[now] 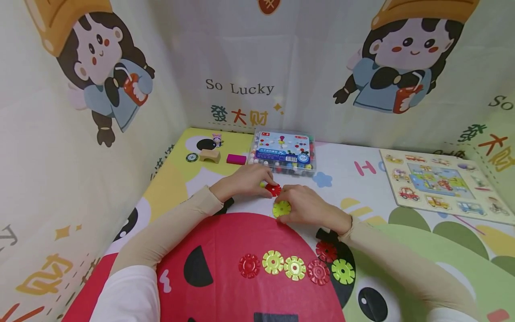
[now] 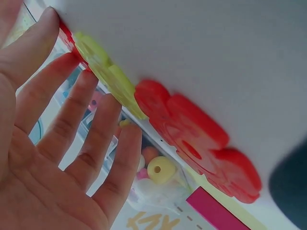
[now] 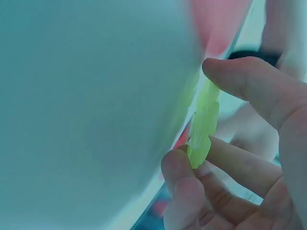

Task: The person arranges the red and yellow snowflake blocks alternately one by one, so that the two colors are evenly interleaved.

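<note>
My right hand (image 1: 307, 205) pinches a yellow-green snowflake disc (image 1: 282, 209) by its rim. In the right wrist view the thumb and fingertips hold that yellow-green disc (image 3: 205, 124) at opposite edges. Close beyond it lies a red snowflake disc (image 1: 274, 190), its rim between the left hand's (image 1: 251, 180) thumb and index finger. The left wrist view shows a row under the left hand (image 2: 62, 143): the gripped red disc (image 2: 67, 37), a yellow-green disc (image 2: 108, 72) and another red disc (image 2: 196, 139). The head view leaves most of this row hidden behind the hand.
Nearer the person lie several loose discs, among them a red one (image 1: 249, 266) and a yellow-green one (image 1: 343, 271). Behind the hands stands a clear bead box (image 1: 281, 152). A magenta block (image 1: 236, 159) and wooden arch (image 1: 209, 155) sit left; a picture puzzle board (image 1: 446, 185) lies right.
</note>
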`<state>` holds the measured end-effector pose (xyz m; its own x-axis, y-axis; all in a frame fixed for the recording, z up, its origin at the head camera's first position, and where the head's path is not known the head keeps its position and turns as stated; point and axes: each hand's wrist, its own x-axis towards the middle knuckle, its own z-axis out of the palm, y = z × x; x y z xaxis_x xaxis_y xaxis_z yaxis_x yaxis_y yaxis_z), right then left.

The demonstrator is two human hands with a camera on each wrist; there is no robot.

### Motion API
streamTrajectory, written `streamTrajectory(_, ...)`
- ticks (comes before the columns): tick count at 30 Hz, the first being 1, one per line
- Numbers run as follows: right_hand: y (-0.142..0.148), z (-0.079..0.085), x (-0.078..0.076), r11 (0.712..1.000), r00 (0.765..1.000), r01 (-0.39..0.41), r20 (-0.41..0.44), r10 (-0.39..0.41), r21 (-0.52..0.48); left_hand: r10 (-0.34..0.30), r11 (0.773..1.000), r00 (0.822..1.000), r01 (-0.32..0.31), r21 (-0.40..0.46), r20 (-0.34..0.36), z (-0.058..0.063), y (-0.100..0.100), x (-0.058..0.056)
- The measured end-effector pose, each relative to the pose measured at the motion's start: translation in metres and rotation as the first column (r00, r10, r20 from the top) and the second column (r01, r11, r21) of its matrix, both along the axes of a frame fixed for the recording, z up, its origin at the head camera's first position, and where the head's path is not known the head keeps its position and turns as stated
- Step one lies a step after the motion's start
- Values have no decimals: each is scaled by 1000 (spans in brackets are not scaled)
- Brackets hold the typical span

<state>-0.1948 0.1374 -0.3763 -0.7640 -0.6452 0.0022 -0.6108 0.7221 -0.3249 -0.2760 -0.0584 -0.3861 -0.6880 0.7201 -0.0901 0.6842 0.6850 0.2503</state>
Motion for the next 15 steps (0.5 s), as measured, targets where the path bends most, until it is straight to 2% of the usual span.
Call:
streamTrajectory(4,18,-5,-23,995,995,96,-12,-97,-18,2,1000,1000,-3,4,10,0,1,0)
streamTrajectory(7,24,-7,-34,993,992,120,-26,-120,-20,1,1000,1000,-1,5,13,0,1,0)
streamTrajectory(15,23,-8,-39,991,990,135,-55,-134,22,-10,1000,1000,10,12,5,-1,1,-2)
